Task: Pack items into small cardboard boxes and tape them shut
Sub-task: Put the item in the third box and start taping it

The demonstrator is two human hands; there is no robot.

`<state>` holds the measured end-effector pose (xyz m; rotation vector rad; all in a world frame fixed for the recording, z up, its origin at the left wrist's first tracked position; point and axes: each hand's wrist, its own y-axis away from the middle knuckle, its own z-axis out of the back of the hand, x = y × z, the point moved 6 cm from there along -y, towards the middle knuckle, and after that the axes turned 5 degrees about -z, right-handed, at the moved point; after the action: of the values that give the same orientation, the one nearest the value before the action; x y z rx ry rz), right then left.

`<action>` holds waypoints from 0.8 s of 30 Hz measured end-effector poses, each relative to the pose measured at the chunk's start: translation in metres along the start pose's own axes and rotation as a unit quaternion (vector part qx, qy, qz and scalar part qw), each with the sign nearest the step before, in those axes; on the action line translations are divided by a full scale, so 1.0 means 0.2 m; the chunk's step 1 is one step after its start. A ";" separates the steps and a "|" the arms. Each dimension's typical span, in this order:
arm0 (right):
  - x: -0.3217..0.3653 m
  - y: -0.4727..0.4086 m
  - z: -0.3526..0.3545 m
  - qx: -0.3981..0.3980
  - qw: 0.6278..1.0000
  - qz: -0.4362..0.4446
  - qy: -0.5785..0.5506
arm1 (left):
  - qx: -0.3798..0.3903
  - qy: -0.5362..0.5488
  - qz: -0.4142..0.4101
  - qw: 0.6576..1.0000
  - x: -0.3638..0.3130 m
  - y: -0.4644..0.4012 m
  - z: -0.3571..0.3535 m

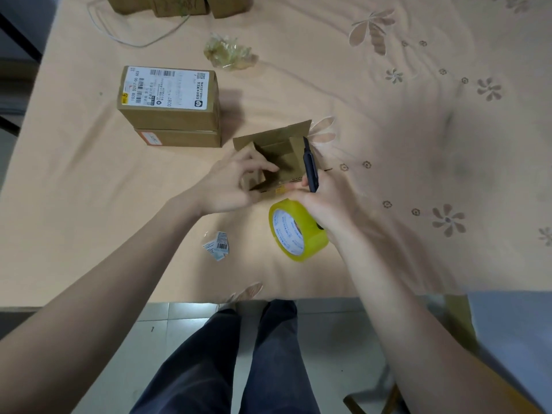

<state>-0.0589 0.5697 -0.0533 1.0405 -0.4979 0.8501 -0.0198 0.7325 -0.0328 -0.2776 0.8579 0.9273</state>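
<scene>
**Desk:** What do the hands have hold of?

**Photographer:** The left hand (230, 186) grips the near-left wall of a small open cardboard box (277, 156), fingers curled over the edge and reaching inside. The right hand (321, 201) is closed round a dark utility knife (310, 167), whose tip points toward 12 o'clock along the box's right side. The same hand presses against a yellow-tinted tape roll (297, 230); I cannot tell whether any finger is hooked into its core.

**Desk:** And where is the box?

**Photographer:** At the centre of a table draped in a peach cloth (89, 189) embroidered with flowers. Its flaps stand open, the far flap toward 12 o'clock. The tape roll is just beside it at 6 o'clock, tilted on edge with its white printed core facing left.

**Desk:** Around that?

**Photographer:** At 10 o'clock from the open box, near but apart, two sealed cartons are stacked; the top carton (168, 98) carries a white shipping label, the lower carton (179, 138) a small red-edged sticker. At 12 o'clock is a crumpled wad of clear tape (230, 53). More brown boxes (179, 4) line the far edge, with a thin white cord (134, 40) looping in front of them. At 7 o'clock from the roll, torn barcode labels (217, 245) lie on the cloth. The person's dark trousers (239, 360) show below the near table edge.
</scene>
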 end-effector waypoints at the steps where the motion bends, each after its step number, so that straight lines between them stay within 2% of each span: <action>1: 0.00 0.00 0.00 0.000 1.000 -0.003 -0.006 | 0.018 -0.036 -0.014 0.999 -0.02 0.00 -0.02; 4: -0.01 0.00 -0.01 0.004 1.000 -0.003 -0.016 | 0.014 -0.070 -0.049 0.996 -0.04 -0.02 -0.07; 11: -0.04 0.00 0.00 -0.032 0.999 0.007 -0.042 | -0.072 -0.029 -0.018 0.997 -0.01 -0.02 -0.11; 19: -0.08 -0.02 -0.03 -0.081 0.996 0.012 -0.028 | -0.099 -0.032 0.018 0.994 -0.02 -0.03 -0.12; 24: -0.11 -0.04 -0.07 -0.115 0.993 -0.001 -0.009 | -0.081 -0.035 0.026 0.996 0.01 -0.03 -0.13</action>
<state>-0.0665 0.5716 -0.0791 0.8372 -0.5945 0.7624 -0.0281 0.7157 -0.0531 -0.3617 0.7300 1.0508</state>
